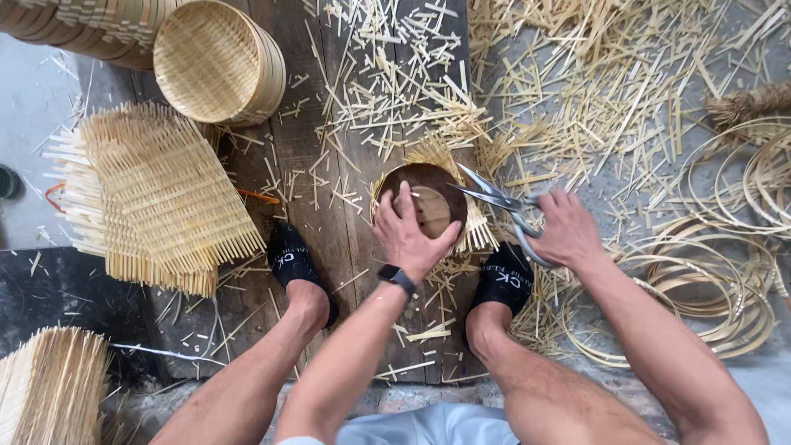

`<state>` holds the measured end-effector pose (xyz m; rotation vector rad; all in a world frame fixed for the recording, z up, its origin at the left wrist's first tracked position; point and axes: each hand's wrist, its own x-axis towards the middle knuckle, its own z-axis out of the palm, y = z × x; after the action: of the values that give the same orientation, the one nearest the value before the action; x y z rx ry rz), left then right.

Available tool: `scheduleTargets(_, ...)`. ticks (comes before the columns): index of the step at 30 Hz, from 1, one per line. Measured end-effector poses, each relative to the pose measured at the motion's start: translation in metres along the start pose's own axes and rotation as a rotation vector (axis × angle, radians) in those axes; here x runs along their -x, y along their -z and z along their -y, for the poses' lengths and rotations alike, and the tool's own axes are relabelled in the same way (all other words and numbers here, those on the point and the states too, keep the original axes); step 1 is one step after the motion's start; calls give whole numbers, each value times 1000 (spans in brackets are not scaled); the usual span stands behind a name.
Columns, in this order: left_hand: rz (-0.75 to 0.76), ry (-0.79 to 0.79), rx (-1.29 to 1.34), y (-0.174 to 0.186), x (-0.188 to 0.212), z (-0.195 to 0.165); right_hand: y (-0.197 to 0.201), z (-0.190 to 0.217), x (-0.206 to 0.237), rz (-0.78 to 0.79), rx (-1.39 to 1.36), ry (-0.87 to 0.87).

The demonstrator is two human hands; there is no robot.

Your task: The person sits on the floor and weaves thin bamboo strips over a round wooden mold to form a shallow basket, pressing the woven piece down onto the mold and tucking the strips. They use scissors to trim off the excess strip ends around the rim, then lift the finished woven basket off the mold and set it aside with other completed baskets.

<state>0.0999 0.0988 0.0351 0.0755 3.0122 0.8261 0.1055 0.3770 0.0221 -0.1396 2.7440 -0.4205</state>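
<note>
Scissors (503, 206) clenched in right grip (564, 231) touch the basket (428, 202) pinned under left grip (408, 235).

The floor (33, 107) is grey and hard. Dark wooden boards (280, 148) lie on it in the middle. Cut bits of pale bamboo (577, 74) are all over the boards and the floor at the top right. A stack of round woven baskets (216, 62) sits at the top edge. Flat woven mats (161, 194) lie at the left. Thin bamboo hoops (725, 280) are piled at the right edge. Soft daylight falls on it all
</note>
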Motion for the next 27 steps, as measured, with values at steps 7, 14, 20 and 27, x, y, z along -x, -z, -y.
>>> scheduleTargets(7, -28, 162, 6, -28, 7, -5, -24, -5, -29, -72, 234, 17)
scheduleTargets(14, 111, 15, 21, -13, 2, 7, -43, -21, -41, -251, 380, 143)
scheduleTargets(20, 133, -36, 58, -11, -1, 16, -39, -17, -39, -89, 261, 84)
scheduleTargets(27, 131, -10, 52, -12, 0, 13, -38, -8, -32, 81, 188, -30)
